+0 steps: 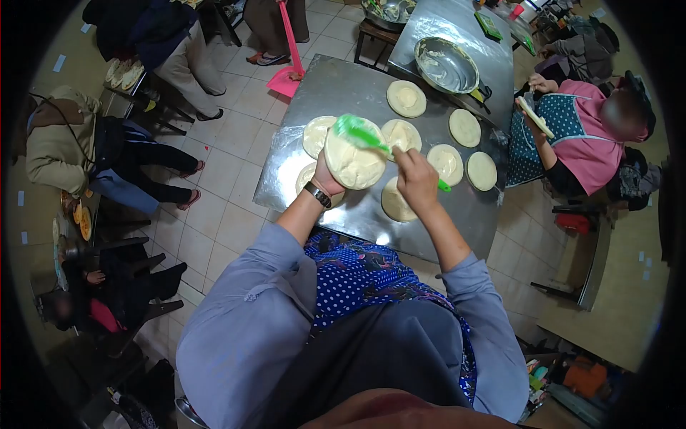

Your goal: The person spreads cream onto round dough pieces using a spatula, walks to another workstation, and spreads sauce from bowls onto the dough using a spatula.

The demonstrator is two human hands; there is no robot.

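On my left hand (326, 175), which wears a dark watch, rests a round pale disc (355, 166) coated with cream, held up above the metal table (371, 89). My right hand (416, 174) is closed round the handle of a green spatula (361, 134). The spatula's head lies over the disc's upper edge and is blurred. Several similar discs lie on the table around my hands, among them a plain one (464, 128) and one with cream in its middle (444, 164). One disc is partly hidden behind my left wrist.
A large metal bowl (446, 65) with cream smears stands at the table's far right. On the right a person in a pink top (582, 129) holds another disc. More people stand or sit at the left. A pink dustpan (284, 81) is beyond the table's left corner.
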